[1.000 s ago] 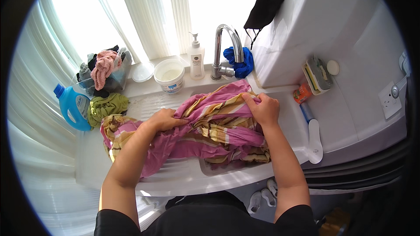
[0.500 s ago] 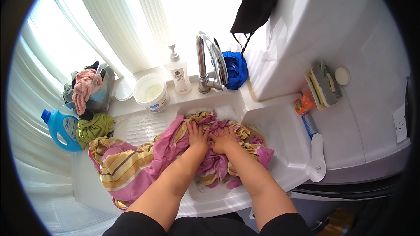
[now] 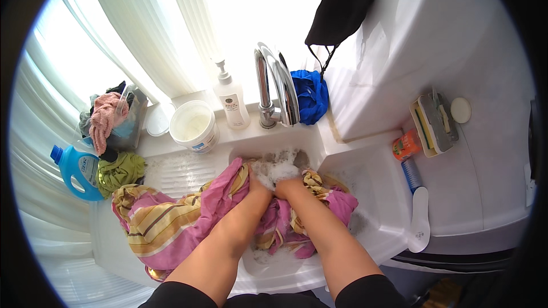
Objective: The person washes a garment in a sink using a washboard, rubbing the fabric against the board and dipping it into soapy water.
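The pink and yellow striped cloth (image 3: 171,222) lies half in the sink basin (image 3: 297,262), half trailing over the ribbed drainboard (image 3: 182,174). Both the left hand (image 3: 260,179) and right hand (image 3: 288,182) are bunched tight on a soapy wad of it. Suds could splash out, or the trailing end could slide off the edge. The faucet (image 3: 277,85), soap bottle (image 3: 231,100) and white tub (image 3: 194,125) crowd close behind.
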Demonstrator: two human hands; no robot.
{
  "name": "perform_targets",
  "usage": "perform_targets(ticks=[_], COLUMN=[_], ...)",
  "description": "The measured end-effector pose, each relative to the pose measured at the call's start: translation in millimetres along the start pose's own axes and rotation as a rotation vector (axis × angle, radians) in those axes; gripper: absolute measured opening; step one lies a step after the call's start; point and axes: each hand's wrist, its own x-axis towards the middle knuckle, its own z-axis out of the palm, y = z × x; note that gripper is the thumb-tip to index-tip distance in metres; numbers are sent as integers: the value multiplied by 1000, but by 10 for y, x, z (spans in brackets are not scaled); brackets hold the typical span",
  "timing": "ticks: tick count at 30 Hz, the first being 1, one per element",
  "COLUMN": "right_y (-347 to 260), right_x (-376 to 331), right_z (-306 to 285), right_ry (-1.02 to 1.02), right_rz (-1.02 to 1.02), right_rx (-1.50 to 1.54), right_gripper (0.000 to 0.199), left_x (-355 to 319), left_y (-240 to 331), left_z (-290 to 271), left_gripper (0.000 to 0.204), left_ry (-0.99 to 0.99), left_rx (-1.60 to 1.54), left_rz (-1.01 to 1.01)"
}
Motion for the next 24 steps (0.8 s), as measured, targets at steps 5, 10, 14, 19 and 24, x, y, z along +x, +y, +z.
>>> perform_targets(ticks=[5,10,14,19,24], right_y=[-34,68,32,-159,-883], right_x=[-179,-313,-635,-847,-928], right_z=[-117,-293,-679,-990,-1579], right_ry=[74,-5,280,543,608], right_rz=[245,329,404,346,240], right_rx=[-208,155,630,1060,1506], right_gripper=[40,38,45,31,23], left_x=[-584,-1300,-1697,-2289,-2748], left_y=[-511,-911,-977,-1263,-2084], left_z=[-326,-720,-567,-739,-829], left_gripper=[71,80,67,51,51], left_ry=[250,340,266,313,435], left_rx=[173,-93,-214,-434,-450], left_rz=[-8,-140,-64,-73,-207])
